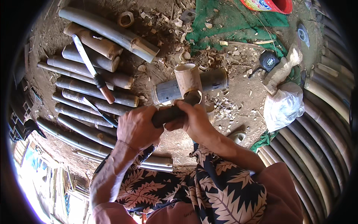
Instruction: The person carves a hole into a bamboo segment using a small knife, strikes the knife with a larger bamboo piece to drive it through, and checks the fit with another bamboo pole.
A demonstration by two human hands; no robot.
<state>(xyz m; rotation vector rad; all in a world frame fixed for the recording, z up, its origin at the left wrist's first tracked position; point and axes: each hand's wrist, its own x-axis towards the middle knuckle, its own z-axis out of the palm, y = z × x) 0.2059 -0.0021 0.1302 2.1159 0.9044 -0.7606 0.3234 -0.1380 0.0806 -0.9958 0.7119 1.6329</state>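
Left hand (136,125) closed round the near end of a dark bamboo piece (164,116); right hand (191,118) wrapped further along. Far end meets a pale bamboo tube (187,79), seemingly at a side hole, partly hidden. Dark bamboo length (167,92) lies crosswise on the dirt floor (244,93).

The person wore a dusty brick-red top (169,214) with plain, loose sleeves; the right sleeve (281,188) was the fuller in view, the left sleeve (111,214) showing at the lower edge of the view. Small dark lettering (190,215) marked the front. Below it came baggy printed bottoms (223,190), navy-black and scattered with large, jagged leaf shapes in peach and dusty pink, the cloth creased into folds. Both forearms were bare, and a thin, dark cord bracelet (129,145) circled the left wrist.
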